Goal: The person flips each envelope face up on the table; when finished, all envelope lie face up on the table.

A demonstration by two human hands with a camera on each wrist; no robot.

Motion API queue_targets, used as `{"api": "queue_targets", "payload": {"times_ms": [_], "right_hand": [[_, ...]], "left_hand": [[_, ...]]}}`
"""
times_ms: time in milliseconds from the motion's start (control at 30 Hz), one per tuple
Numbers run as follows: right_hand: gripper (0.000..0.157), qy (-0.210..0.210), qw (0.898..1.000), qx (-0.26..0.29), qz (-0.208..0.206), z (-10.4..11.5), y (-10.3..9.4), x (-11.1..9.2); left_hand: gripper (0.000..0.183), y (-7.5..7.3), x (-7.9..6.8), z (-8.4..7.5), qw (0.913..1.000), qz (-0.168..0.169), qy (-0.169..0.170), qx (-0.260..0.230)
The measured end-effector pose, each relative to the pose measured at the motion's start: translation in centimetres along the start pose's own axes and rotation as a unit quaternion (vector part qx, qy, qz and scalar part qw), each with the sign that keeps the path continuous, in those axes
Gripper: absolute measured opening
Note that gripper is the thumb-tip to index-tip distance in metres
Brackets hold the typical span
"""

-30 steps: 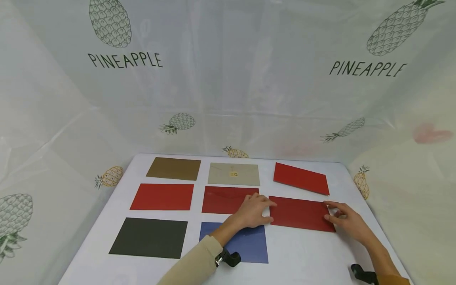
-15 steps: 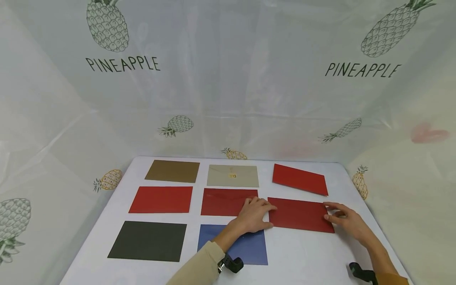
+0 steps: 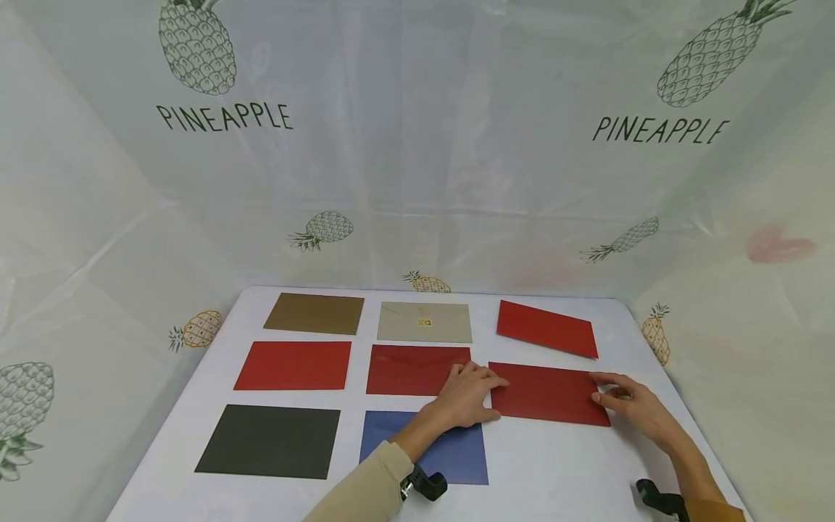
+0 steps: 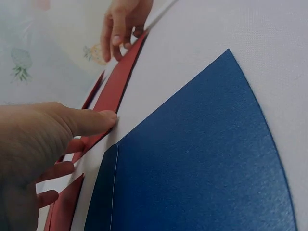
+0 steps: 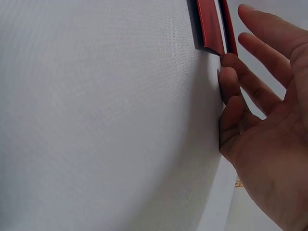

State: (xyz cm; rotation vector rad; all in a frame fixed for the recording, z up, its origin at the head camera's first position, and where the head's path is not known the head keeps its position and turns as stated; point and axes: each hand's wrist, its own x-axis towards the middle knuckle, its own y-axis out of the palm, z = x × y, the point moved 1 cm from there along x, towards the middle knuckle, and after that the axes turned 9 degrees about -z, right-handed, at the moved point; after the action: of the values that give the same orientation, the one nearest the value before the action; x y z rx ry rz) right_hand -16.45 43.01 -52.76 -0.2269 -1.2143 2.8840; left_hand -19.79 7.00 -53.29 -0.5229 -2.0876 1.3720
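A dark red envelope (image 3: 548, 394) lies flat in the right column of the middle row, slightly slanted. My left hand (image 3: 464, 397) is at its left edge, thumb and fingers spread apart. That hand also covers part of a second dark red envelope (image 3: 407, 370) and sits above a blue envelope (image 3: 457, 457). In the left wrist view its thumb (image 4: 98, 121) lies along the red envelope's edge. My right hand (image 3: 636, 409) is at the opposite edge, fingers loosely bent by the corner. In the right wrist view the fingertips sit beside the red envelope's (image 5: 210, 29) end.
Other flat envelopes lie in rows on the white table (image 3: 554, 471): brown (image 3: 314, 314), beige with a gold seal (image 3: 424, 333), bright red at left (image 3: 293, 365), tilted bright red at back right (image 3: 548, 328), and dark green (image 3: 269, 442). A pineapple-print sheet (image 3: 417, 159) hangs behind.
Both hands stay at the two ends of the dark red envelope, which has barely moved. The whole head view has shifted slightly.
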Motion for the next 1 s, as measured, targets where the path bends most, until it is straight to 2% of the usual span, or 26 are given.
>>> {"api": "queue_targets", "payload": {"times_ms": [133,333,667,1000], "right_hand": [[0.067,-0.003,1.0,0.0,0.0,-0.2,0.0,0.0],[0.067,-0.001,1.0,0.005,0.001,-0.2,0.2,0.1],[0.068,0.006,1.0,0.009,-0.002,-0.2,0.2,0.0],[0.07,0.014,1.0,0.021,0.007,-0.4,0.1,0.0]], "left_hand": [[0.052,0.1,0.0,0.1,0.9999,-0.007,-0.007,0.009],[0.058,-0.1,0.0,0.6,0.9989,-0.017,-0.035,0.025],[0.062,-0.3,-0.1,0.4,0.9986,-0.01,-0.043,0.031],[0.068,-0.4,-0.1,1.2,0.9994,0.009,-0.034,-0.005]]}}
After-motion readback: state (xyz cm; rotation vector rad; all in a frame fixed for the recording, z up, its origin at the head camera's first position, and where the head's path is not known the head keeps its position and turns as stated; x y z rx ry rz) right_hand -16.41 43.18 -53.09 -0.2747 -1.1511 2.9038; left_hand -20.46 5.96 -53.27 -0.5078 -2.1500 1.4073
